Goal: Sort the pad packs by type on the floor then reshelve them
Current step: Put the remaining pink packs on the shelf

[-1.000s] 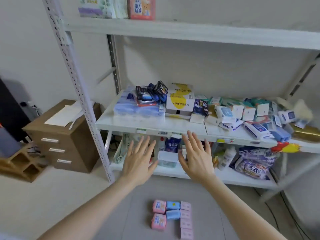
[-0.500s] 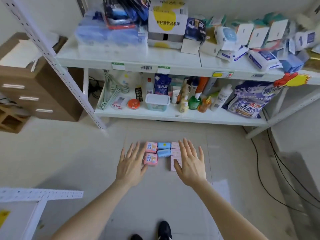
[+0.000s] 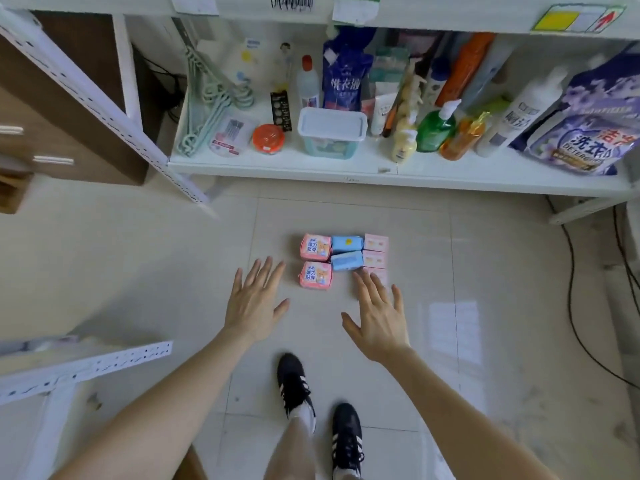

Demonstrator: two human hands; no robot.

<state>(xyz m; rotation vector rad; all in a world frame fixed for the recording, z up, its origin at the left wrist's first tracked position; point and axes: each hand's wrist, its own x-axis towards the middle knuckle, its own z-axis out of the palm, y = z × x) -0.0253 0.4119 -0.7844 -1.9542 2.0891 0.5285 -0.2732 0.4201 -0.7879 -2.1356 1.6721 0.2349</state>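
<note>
— Holding anything, are we?
— Nothing. Our left hand (image 3: pixel 254 306) and right hand (image 3: pixel 379 318) are spread flat and empty; the pad packs (image 3: pixel 344 259) sit in three columns on the floor (image 3: pixel 485 271), just at their far side.

The fingers of the right hand (image 3: pixel 379 318) cover the nearest of the pale pink packs (image 3: pixel 375 243) — how many lie beneath is unclear, perhaps two. Their print is too small to read. The detergent bag (image 3: pixel 581 140) runs off the right edge; the drawer cabinet (image 3: pixel 52 133) is blurred.
</note>
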